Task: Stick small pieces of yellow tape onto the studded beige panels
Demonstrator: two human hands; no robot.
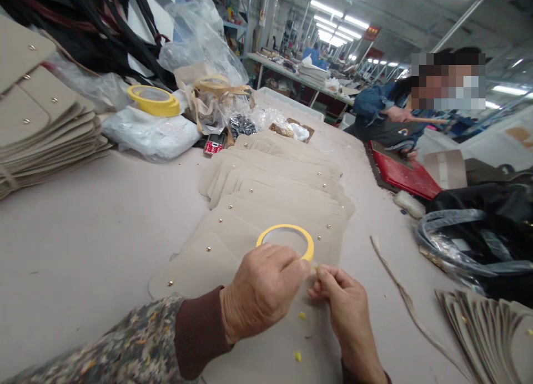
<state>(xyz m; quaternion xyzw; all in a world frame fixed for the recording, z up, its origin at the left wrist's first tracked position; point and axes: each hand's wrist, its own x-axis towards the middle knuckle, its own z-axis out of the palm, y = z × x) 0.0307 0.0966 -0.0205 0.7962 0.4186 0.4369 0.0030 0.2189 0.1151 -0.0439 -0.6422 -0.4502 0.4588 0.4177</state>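
My left hand (260, 289) is closed around the near edge of a thin yellow tape roll (285, 241), holding it above a beige leather piece (200, 267) with brass studs. My right hand (343, 306) pinches the loose end of the tape right beside the left fingers. Small yellow scraps (300, 316) lie on the beige piece under my hands. A row of overlapping beige studded pieces (275, 184) stretches away across the table beyond the roll.
A stack of beige pieces (41, 129) sits far left, with two yellow tape rolls (154, 100) and plastic bags behind. A fanned pile of beige pieces (487, 328) and a thin strip (400, 295) lie at right. A co-worker (400, 117) hammers by a red board (402, 176).
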